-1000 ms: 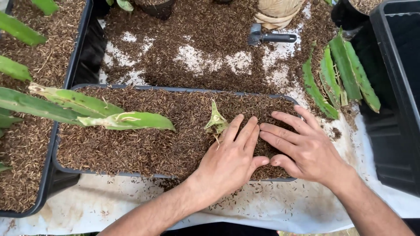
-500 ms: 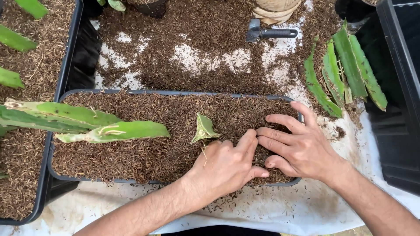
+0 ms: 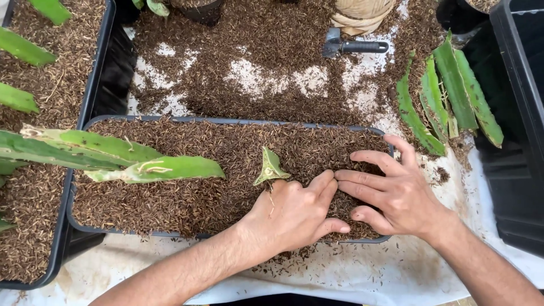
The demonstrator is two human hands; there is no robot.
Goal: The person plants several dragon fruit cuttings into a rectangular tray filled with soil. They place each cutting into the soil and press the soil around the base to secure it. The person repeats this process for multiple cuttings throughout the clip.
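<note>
Both my hands flat on brown mulch near the long dark tray's [image 3: 226,120] right rim, left hand [image 3: 294,215] and right hand [image 3: 396,192] fingers spread, gripping nothing, small green cutting [image 3: 270,167] just beside left fingers, open mulch leftward, hands barely shifted since earlier.

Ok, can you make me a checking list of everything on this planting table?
Surface: white sheet strewn with brown husk bits.
Job's things: long black tray filled with brown husks; small green cutting standing in it.
Clutter: spare green cuttings lying at the right; small trowel at the top.
Hands: left hand pressed flat on the husks beside the small cutting; right hand flat next to it, fingertips touching.
Cables: nothing seen.
Surroundings: second husk tray with green cuttings at the left; black bin at the right.
</note>
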